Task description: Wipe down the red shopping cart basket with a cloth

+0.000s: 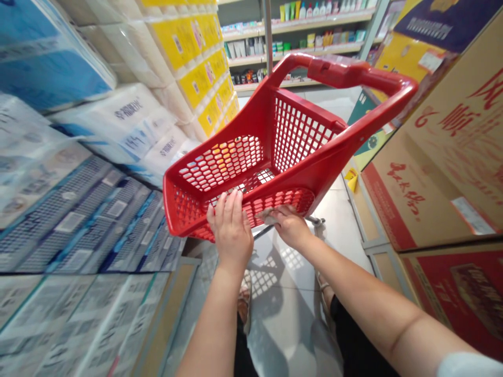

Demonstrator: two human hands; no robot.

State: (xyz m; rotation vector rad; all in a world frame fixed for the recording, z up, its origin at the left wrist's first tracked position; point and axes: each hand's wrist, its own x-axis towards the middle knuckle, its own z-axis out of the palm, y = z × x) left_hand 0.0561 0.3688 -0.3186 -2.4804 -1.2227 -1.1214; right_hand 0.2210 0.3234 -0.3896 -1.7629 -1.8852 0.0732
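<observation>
A red plastic shopping cart [251,191] with latticed walls stands in front of me, turned at an angle. Its basket looks bare inside, and its handle [334,73] is at the far right end. My left hand [231,222] is hooked over the near rim, fingers together and tips reaching inside. Against the outside of the near latticed wall, my right hand [288,225] presses a small greyish cloth [268,214], with its fingers bent over it. Part of the cloth is hidden under those fingers.
Stacked tissue packs [133,120] and yellow paper packs [188,63] rise on the left. Cardboard cartons [444,152] line the right side. Shelves of bottles and tubes [302,23] stand beyond the cart. My feet are on the tiled floor [279,303] close behind it.
</observation>
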